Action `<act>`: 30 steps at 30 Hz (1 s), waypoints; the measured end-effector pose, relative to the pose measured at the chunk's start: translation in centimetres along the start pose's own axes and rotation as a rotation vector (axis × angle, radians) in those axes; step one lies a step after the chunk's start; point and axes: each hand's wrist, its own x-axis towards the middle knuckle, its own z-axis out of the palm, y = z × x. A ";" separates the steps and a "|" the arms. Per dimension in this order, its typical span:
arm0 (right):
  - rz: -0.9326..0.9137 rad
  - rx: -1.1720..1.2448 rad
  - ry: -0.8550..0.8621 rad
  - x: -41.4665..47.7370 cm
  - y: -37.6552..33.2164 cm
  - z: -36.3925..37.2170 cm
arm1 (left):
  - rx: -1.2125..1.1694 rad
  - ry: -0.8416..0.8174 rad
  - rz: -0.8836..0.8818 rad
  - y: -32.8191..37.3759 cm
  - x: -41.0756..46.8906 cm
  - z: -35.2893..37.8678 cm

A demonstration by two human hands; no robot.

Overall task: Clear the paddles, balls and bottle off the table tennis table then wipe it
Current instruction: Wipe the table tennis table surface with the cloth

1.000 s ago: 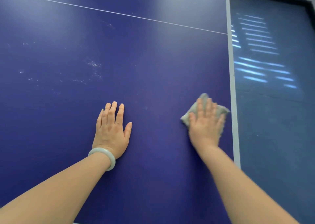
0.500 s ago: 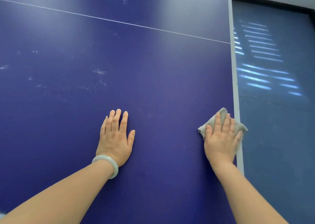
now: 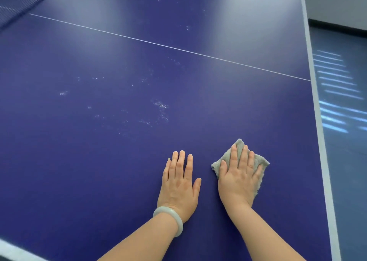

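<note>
The count is one table (image 3: 119, 161), one net (image 3: 12, 2), one white centre line (image 3: 158, 44), one grey cloth (image 3: 262, 161), one bracelet (image 3: 174, 219) and two hands, namely the left hand (image 3: 178, 185) and right hand (image 3: 236, 183).

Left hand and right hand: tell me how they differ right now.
The left hand lies directly on the table; the right hand presses a grey cloth onto it. The left hand's wrist wears a pale bracelet; the right hand's is bare. The right hand sits nearer the table's white side edge than the left hand. Both lie palm down, fingers straight.
</note>
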 end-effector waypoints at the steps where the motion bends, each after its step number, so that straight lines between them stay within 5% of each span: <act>1: -0.004 0.001 0.008 -0.1 -0.4 0.0 | -0.025 0.002 0.008 -0.1 0.0 -0.3; 7: 0.008 0.012 0.025 0.0 -0.6 0.2 | -0.273 0.032 0.117 -6.5 -0.6 -1.9; 14: 0.044 0.025 0.006 0.0 -1.1 -0.1 | -0.133 0.129 -0.383 -22.9 0.2 -5.5; 18: 0.179 0.053 0.009 -1.4 -4.7 -0.6 | -0.081 0.090 -0.371 -26.5 1.6 -5.5; 20: 0.048 0.019 0.014 -2.8 -9.1 -0.4 | -0.059 0.098 -0.345 -26.6 2.0 -5.2; 23: -0.383 0.043 -0.015 -5.2 -15.6 0.5 | -0.025 0.110 -0.340 -26.4 2.0 -5.1; 27: -0.744 -0.010 0.022 -2.7 -14.5 0.2 | -0.008 0.113 -0.343 -26.5 1.9 -5.2; 28: -0.639 -0.032 0.065 -1.4 -12.9 0.2 | 0.000 0.114 -0.348 -26.6 2.0 -5.1; 30: -0.138 0.022 0.077 0.8 -9.9 -0.2 | 0.009 0.103 -0.349 -26.5 2.0 -5.1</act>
